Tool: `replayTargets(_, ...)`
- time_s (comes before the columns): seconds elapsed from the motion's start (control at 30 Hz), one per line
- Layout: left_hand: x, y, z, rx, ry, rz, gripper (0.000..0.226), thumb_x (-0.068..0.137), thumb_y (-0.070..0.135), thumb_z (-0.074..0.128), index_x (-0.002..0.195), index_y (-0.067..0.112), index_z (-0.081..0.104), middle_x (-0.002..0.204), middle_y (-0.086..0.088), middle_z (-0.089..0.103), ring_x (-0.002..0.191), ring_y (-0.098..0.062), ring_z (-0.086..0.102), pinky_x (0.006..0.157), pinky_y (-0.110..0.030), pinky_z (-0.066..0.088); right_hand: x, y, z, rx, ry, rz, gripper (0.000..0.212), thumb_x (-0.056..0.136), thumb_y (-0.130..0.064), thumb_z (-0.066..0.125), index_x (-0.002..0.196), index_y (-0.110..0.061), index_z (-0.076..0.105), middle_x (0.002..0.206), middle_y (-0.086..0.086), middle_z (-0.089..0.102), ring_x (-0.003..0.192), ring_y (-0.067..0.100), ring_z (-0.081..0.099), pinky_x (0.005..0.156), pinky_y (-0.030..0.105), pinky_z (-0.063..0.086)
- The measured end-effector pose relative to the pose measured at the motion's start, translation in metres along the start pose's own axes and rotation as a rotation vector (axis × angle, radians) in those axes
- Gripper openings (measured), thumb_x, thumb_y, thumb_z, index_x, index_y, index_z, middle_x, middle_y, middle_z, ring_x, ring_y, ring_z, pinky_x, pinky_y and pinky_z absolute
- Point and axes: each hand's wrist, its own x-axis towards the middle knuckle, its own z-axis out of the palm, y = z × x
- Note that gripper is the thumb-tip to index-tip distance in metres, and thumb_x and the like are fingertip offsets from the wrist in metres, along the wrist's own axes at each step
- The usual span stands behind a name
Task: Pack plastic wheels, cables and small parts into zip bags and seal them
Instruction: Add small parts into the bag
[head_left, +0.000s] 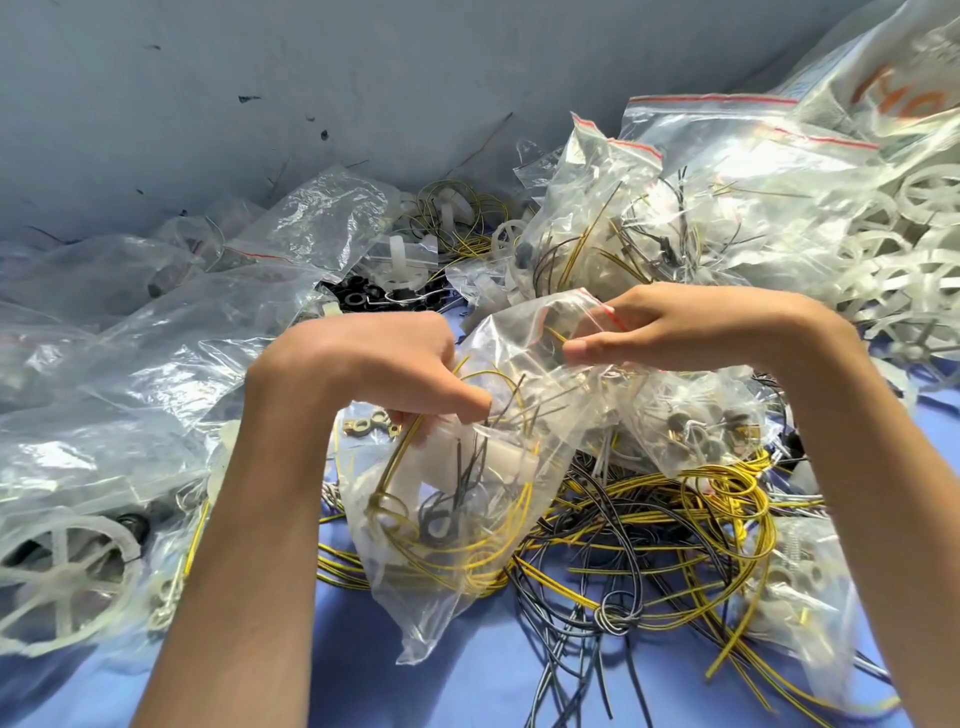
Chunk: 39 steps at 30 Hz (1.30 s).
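A clear zip bag (457, 519) hangs between my hands above the blue table; it holds yellow and grey cables and a white plastic part. My left hand (374, 364) pinches the bag's left side together with a yellow cable at the mouth. My right hand (691, 327) pinches the bag's red-striped top edge on the right. Loose yellow and grey cables (660, 545) lie tangled on the table under and right of the bag. A white spoked plastic wheel (67, 571) sits inside a bag at the lower left.
Filled zip bags (623, 218) are heaped at the back and right, with loose white wheels (904, 249) at the far right. Crumpled clear bags (156, 332) cover the left. Small black rings (363, 296) lie in the middle back. A grey wall (260, 78) stands behind.
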Motion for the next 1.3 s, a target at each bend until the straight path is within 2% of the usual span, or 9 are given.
replayTargets(0.13, 0.000, 0.000, -0.001, 0.006, 0.002, 0.003, 0.035, 0.064, 0.048, 0.057, 0.041, 0.023, 0.059, 0.042, 0.008, 0.057, 0.035, -0.001, 0.041, 0.034, -0.011, 0.027, 0.000, -0.002, 0.000, -0.015, -0.012, 0.009, 0.055, 0.069, -0.073, 0.045, 0.062, -0.018, 0.043, 0.058, -0.006, 0.037, 0.053, 0.012, 0.032, 0.057, 0.032, 0.026)
replayTargets(0.33, 0.001, -0.001, -0.002, 0.047, 0.005, 0.023, 0.032, 0.067, 0.048, 0.058, 0.042, 0.028, 0.058, 0.037, 0.012, 0.047, 0.035, -0.003, 0.038, 0.033, -0.013, 0.025, 0.000, -0.001, 0.000, -0.003, -0.010, 0.007, 0.051, 0.079, -0.065, 0.050, 0.062, -0.017, 0.047, 0.047, -0.013, 0.033, 0.044, 0.006, 0.027, 0.053, 0.029, 0.024)
replayTargets(0.43, 0.000, -0.004, -0.001, 0.062, -0.018, 0.051, 0.035, 0.057, 0.053, 0.057, 0.056, 0.018, 0.056, 0.045, 0.008, 0.046, 0.041, -0.007, 0.036, 0.044, -0.022, 0.029, -0.002, -0.003, -0.002, -0.013, -0.010, -0.041, 0.048, 0.080, -0.059, 0.053, 0.086, -0.016, 0.073, 0.046, -0.012, 0.035, 0.044, 0.006, 0.029, 0.045, 0.020, 0.024)
replayTargets(0.6, -0.002, -0.005, -0.002, 0.050, -0.049, 0.106, 0.036, 0.059, 0.049, 0.061, 0.069, 0.014, 0.059, 0.054, 0.008, 0.050, 0.052, -0.012, 0.042, 0.056, -0.028, 0.033, -0.003, -0.005, -0.004, -0.006, -0.026, -0.102, 0.069, 0.066, -0.067, 0.050, 0.099, -0.011, 0.073, 0.063, 0.002, 0.051, 0.054, 0.006, 0.035, 0.046, 0.018, 0.024)
replayTargets(0.7, -0.002, -0.005, -0.002, 0.062, -0.055, 0.114, 0.038, 0.066, 0.047, 0.067, 0.076, 0.011, 0.062, 0.062, 0.004, 0.054, 0.058, -0.015, 0.045, 0.059, -0.031, 0.035, -0.003, -0.003, -0.003, 0.000, -0.028, -0.097, 0.062, 0.076, -0.059, 0.055, 0.102, -0.004, 0.070, 0.070, 0.015, 0.056, 0.059, 0.009, 0.037, 0.048, 0.021, 0.024)
replayTargets(0.9, 0.000, -0.008, -0.002, 0.005, -0.076, 0.130, 0.047, 0.059, 0.054, 0.060, 0.083, 0.014, 0.066, 0.075, -0.005, 0.066, 0.063, -0.015, 0.051, 0.062, -0.032, 0.038, -0.004, -0.004, -0.005, -0.022, -0.013, -0.080, 0.057, 0.071, -0.061, 0.054, 0.098, -0.016, 0.074, 0.056, -0.006, 0.044, 0.048, 0.005, 0.032, 0.043, 0.018, 0.023)
replayTargets(0.97, 0.003, -0.012, -0.002, 0.005, -0.063, 0.121, 0.045, 0.066, 0.058, 0.066, 0.077, 0.015, 0.063, 0.068, -0.004, 0.062, 0.062, -0.014, 0.050, 0.061, -0.031, 0.036, -0.005, -0.003, -0.006, -0.003, -0.008, -0.059, 0.053, 0.069, -0.062, 0.054, 0.096, -0.022, 0.075, 0.051, -0.010, 0.044, 0.047, 0.005, 0.034, 0.044, 0.019, 0.024)
replayTargets(1.1, 0.016, -0.016, 0.006, 0.004, -0.035, 0.006, 0.044, 0.081, 0.056, 0.061, 0.071, 0.015, 0.047, 0.064, 0.002, 0.050, 0.058, -0.015, 0.054, 0.057, -0.024, 0.040, -0.005, 0.001, -0.006, 0.016, 0.027, -0.037, 0.053, 0.078, -0.058, 0.054, 0.097, -0.012, 0.073, 0.052, -0.008, 0.040, 0.043, 0.004, 0.032, 0.040, 0.016, 0.023)
replayTargets(1.3, 0.027, -0.013, 0.015, -0.041, -0.054, -0.013, 0.034, 0.083, 0.049, 0.062, 0.075, 0.017, 0.054, 0.053, 0.009, 0.061, 0.050, -0.006, 0.061, 0.047, -0.015, 0.041, -0.005, 0.000, -0.006, 0.021, 0.018, -0.058, 0.074, 0.066, -0.069, 0.046, 0.098, -0.008, 0.072, 0.050, -0.008, 0.037, 0.042, 0.004, 0.031, 0.040, 0.016, 0.023)
